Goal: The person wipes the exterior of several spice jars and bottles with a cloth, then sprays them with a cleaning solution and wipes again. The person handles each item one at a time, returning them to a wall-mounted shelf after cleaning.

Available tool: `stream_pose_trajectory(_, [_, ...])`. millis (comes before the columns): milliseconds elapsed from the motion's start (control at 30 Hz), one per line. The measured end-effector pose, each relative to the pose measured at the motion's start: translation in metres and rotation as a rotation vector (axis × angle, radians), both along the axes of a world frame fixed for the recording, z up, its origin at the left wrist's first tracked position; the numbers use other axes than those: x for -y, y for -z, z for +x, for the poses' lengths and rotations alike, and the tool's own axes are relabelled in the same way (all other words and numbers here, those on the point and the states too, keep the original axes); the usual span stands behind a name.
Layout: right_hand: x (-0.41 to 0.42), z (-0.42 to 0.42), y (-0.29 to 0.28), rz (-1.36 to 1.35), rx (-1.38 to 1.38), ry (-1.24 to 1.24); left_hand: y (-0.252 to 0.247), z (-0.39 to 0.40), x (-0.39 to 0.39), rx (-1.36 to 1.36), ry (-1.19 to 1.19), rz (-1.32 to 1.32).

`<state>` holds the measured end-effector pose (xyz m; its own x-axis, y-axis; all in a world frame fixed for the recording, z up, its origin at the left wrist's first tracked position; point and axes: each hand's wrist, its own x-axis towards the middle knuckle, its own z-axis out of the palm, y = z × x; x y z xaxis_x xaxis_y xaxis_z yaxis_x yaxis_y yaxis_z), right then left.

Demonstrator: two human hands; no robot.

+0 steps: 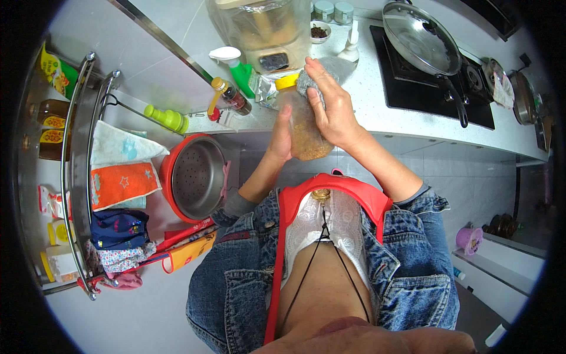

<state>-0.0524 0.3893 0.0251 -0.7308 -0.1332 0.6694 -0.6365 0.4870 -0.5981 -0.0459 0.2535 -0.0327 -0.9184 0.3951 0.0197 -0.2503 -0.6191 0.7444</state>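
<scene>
A clear plastic jar [309, 132] with a yellow screw lid [287, 82] is tilted in front of me, just off the counter's front edge. Grainy yellow-brown contents show near its base. My left hand [283, 135] grips the jar's left side. My right hand [329, 104] presses a grey cloth [305, 82] against the jar's upper right side, close to the lid. The palm and fingers hide part of the cloth and the jar wall.
The counter [371, 119] holds a green spray bottle [241, 73], a dark sauce bottle [234, 97], a plastic-covered container [265, 35] and a white-topped bottle [350, 46]. A lidded frying pan [422, 40] sits on the black gas hob [393, 88]. Left are towels [126, 181] and a red-rimmed colander [194, 177].
</scene>
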Motion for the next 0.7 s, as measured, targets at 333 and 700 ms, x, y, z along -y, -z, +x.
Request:
stream_pose_trajectory(333, [0.013, 0.035, 0.004, 0.126, -0.003, -0.231, -0.009, -0.034, 0.044, -0.052, -0.157, 0.201])
stream_pose_trajectory(700, [-0.041, 0.041, 0.039, -1.119, 1.094, -0.049, 0.013, -0.063, 0.083, 0.02, -0.017, 0.506])
